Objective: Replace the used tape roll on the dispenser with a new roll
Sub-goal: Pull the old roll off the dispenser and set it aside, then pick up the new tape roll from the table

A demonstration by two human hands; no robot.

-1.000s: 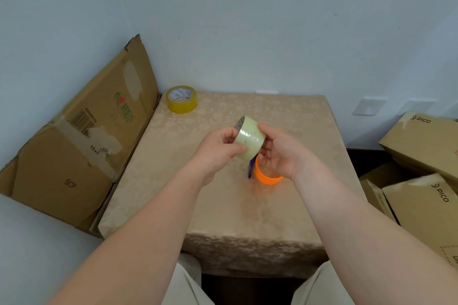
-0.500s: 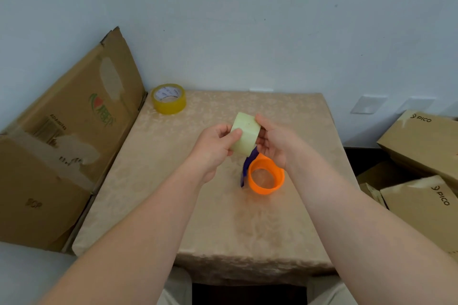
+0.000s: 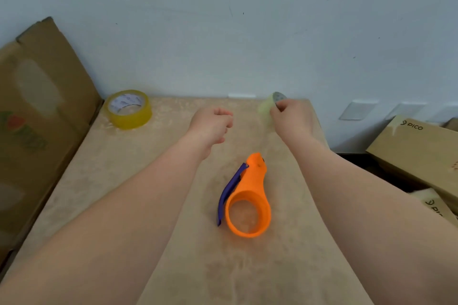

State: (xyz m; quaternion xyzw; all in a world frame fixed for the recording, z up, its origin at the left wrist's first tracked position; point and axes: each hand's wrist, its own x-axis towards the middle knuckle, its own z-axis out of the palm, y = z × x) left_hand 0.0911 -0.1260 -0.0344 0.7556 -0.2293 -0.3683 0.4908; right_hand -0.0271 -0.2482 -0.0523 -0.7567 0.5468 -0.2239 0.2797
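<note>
The orange tape dispenser (image 3: 249,202) with a purple blade guard lies on the table's middle, its ring holding no roll. My right hand (image 3: 291,116) is stretched to the table's far right corner and grips the pale, thin used roll (image 3: 269,104), which looks blurred. My left hand (image 3: 213,124) hovers over the far middle of the table with its fingers curled and nothing in it. A full yellow tape roll (image 3: 130,109) lies flat at the far left corner.
The beige-clothed table (image 3: 138,173) stands against a pale wall. A large flattened cardboard box (image 3: 37,116) leans along its left side. Several brown PICO boxes (image 3: 418,148) are stacked on the floor to the right.
My left hand has let go of the pale roll. My right hand has carried it away from above the dispenser to the far right corner. The view has moved closer to the table.
</note>
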